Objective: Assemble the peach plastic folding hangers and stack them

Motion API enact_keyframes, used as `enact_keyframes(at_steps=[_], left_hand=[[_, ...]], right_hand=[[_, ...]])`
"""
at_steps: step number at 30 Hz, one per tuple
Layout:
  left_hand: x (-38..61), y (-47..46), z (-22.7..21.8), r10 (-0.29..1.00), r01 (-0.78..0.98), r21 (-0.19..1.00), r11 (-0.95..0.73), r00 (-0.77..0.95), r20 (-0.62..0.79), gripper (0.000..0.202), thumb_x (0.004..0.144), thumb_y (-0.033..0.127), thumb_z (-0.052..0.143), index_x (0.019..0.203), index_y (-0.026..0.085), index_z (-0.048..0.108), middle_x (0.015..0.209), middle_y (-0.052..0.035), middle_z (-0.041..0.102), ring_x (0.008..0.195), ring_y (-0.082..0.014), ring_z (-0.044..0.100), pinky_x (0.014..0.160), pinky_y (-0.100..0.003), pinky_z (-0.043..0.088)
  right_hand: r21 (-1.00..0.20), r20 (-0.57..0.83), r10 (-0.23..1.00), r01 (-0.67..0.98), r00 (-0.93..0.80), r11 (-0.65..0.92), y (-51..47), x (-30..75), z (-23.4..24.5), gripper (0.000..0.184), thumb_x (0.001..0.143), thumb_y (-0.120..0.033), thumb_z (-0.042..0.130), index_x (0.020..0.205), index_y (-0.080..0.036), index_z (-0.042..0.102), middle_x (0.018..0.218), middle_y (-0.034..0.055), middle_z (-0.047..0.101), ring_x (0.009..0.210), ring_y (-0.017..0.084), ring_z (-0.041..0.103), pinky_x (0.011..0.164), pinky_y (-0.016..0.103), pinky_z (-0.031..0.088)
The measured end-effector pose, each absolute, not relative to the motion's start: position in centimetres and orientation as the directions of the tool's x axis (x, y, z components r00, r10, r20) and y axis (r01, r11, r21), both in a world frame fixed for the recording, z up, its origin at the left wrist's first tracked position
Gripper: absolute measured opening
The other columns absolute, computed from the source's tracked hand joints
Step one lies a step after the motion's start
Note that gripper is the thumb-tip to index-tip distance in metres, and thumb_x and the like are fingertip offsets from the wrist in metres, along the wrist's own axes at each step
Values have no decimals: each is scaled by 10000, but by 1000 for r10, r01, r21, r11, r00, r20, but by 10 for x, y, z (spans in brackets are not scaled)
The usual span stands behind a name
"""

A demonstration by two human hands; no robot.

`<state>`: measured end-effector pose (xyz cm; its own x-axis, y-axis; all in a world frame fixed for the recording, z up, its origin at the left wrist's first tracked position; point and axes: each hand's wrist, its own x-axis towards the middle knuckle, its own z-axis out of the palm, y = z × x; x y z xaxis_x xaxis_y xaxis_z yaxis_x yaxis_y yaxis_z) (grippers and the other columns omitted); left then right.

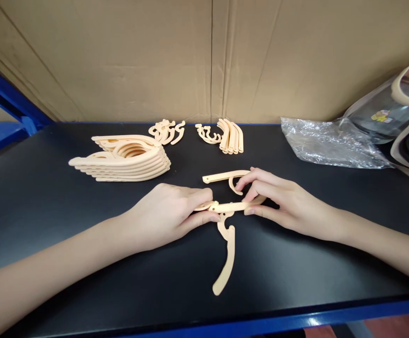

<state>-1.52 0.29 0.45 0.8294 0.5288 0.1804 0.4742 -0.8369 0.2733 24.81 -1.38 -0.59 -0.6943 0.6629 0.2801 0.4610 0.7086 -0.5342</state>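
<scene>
Step in hand looks like fitting small parts together at a holed end. Left hand, grip pinched on a flat beige plastic piece, mostly covered by fingers, where it meets a slim straight-ended beige plastic bar. Right hand, grip closed on that bar's other end, just above the black smooth counter. Next move seems to call for lining up the holes and pressing the joint while both ends stay steady; whether it's seated, can't tell.

Curved flat beige plastic arm with a notched top lies below the joint; contact unclear. Beige plastic bar with a curled hook sits behind, by the right fingers. Plastic looks smooth, dull-sheened, round-edged. Back left: neat stack of beige curved plastic frames. Behind: loose beige hooks, bundled beige bars. Right: crinkled, shiny clear plastic bag.
</scene>
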Motion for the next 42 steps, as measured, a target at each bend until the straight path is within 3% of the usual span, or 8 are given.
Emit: enact_keyframes(at_steps=[5,15,22,33,38,42], left_hand=[[-17,4,3,491,441,243,-864,844,215,367,1006,414,416,728,178,455,593,59,504,476,-84,495,466,-204,268],[-16,4,7,493,487,79,-870,846,204,501,997,540,311,672,176,426,511,59,444,401,-83,433,429,-217,210],[-16,5,3,434,460,-40,-887,861,266,514,1012,510,281,657,169,430,497,53,450,382,-82,429,417,-217,204],[-15,2,4,258,430,-460,-777,883,392,452,1010,427,396,646,171,474,511,28,470,431,-121,463,446,-277,235],[-14,-1,7,203,432,-547,-717,880,429,416,974,425,490,640,178,483,517,26,471,459,-130,452,455,-271,266],[-14,-2,6,188,433,-541,-721,874,449,424,967,453,487,644,178,493,529,18,475,487,-130,439,463,-269,267]], right_hand=[[-461,292,638,479,-712,747,-15,247,-6,88,960,-232,520,889,-201,561,1126,54,575,1018,164,596,1132,491,338],[-456,292,636,481,-714,749,-15,248,-6,106,956,-235,521,875,-203,581,1134,63,574,1060,181,590,1139,474,329],[-480,284,650,482,-705,733,-16,247,-7,99,959,-228,521,885,-197,579,1142,51,564,1048,159,584,1078,417,407],[-566,286,672,445,-684,694,-15,248,-4,87,954,-230,535,905,-197,598,1141,55,567,1056,175,573,849,322,511],[-589,271,677,439,-684,679,-14,249,-3,92,956,-242,538,914,-196,606,1147,51,565,1022,166,583,847,322,512],[-597,267,676,433,-687,676,-14,249,-4,97,956,-237,535,909,-195,609,1144,53,567,1026,168,584,848,325,514]])
